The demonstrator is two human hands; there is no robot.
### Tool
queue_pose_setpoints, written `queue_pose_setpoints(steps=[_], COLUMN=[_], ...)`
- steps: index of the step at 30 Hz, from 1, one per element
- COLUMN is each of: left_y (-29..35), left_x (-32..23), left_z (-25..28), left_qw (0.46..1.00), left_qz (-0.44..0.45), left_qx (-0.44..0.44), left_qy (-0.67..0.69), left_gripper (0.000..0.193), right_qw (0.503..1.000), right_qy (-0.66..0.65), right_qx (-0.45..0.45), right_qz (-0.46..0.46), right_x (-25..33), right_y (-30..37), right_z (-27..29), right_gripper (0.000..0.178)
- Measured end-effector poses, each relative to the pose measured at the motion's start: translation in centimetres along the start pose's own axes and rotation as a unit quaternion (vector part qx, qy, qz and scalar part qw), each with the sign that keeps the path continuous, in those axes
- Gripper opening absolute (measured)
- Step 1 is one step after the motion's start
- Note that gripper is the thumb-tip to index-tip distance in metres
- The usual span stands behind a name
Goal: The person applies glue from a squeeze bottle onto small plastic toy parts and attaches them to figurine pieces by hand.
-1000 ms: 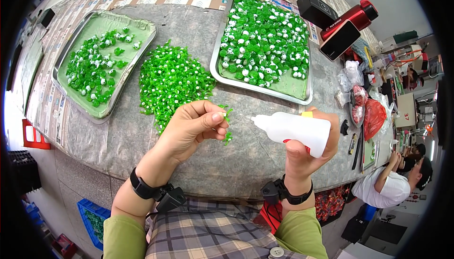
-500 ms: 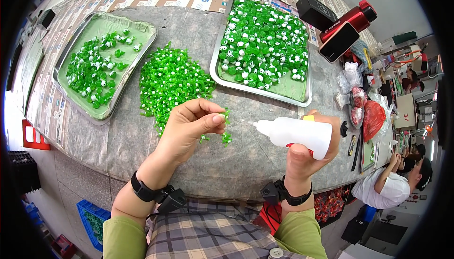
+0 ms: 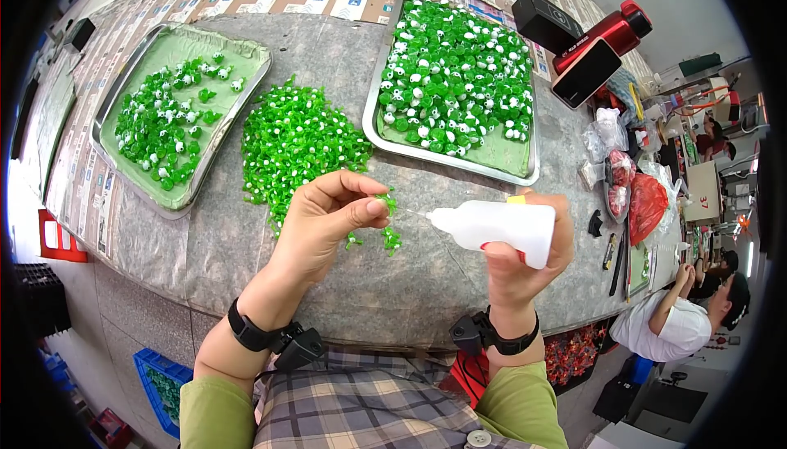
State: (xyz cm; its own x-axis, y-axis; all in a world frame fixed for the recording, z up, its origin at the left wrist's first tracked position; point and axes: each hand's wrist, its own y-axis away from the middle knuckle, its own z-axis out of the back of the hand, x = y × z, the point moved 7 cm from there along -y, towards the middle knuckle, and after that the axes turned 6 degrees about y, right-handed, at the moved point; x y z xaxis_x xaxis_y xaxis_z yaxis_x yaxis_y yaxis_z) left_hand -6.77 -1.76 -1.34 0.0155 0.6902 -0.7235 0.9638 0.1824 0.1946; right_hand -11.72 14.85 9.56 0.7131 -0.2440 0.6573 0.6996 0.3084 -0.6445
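Observation:
Between thumb and index finger, my left hand (image 3: 332,219) pinches a small green plastic piece (image 3: 388,200). My right hand (image 3: 533,260) grips a white squeeze bottle (image 3: 504,227) with a thin nozzle, tipped on its side. The nozzle points left, and its tip is at or very near the green piece; contact cannot be made out. Loose green pieces (image 3: 392,240) lie on the table just under my left fingertips. Beyond that hand spreads a heap of small green pieces with white spots (image 3: 303,141).
A metal tray (image 3: 373,133) piled with green-and-white eyed pieces stands far right of the heap. Another tray (image 3: 184,191) with fewer pieces is at left. A red bottle (image 3: 611,32), a phone (image 3: 587,72), a black box (image 3: 548,21) and plastic bags (image 3: 648,207) occupy the right side. A person (image 3: 672,326) sits beyond.
My right hand has brought the squeeze bottle left, so its nozzle reaches the green piece. My left hand has barely moved and keeps its pinch.

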Motion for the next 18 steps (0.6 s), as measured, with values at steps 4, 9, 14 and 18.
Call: queue_pose_setpoints(steps=[4, 9, 14, 18], left_y=[-0.2, 0.1, 0.0, -0.1], left_x=[0.2, 0.0, 0.1, 0.2], left_z=[-0.1, 0.4, 0.4, 0.3], left_qw=[1.000, 1.000, 1.000, 1.000], left_qz=[0.000, -0.002, 0.000, 0.004], left_qx=[0.001, -0.017, -0.024, -0.024], left_qy=[0.001, 0.014, 0.016, 0.011], left_gripper=[0.014, 0.014, 0.013, 0.013], right_qw=[0.984, 0.972, 0.953, 0.938], right_qy=[-0.086, -0.067, -0.029, -0.025], right_qx=[-0.127, -0.098, -0.079, -0.064], right_qz=[-0.094, -0.202, -0.290, -0.340], right_x=[-1.9, -6.9, -12.0, -14.7], right_y=[-0.5, -1.2, 2.3, 5.8], right_z=[3.7, 7.2, 11.3, 12.9], right_gripper=[0.043, 0.034, 0.038, 0.037])
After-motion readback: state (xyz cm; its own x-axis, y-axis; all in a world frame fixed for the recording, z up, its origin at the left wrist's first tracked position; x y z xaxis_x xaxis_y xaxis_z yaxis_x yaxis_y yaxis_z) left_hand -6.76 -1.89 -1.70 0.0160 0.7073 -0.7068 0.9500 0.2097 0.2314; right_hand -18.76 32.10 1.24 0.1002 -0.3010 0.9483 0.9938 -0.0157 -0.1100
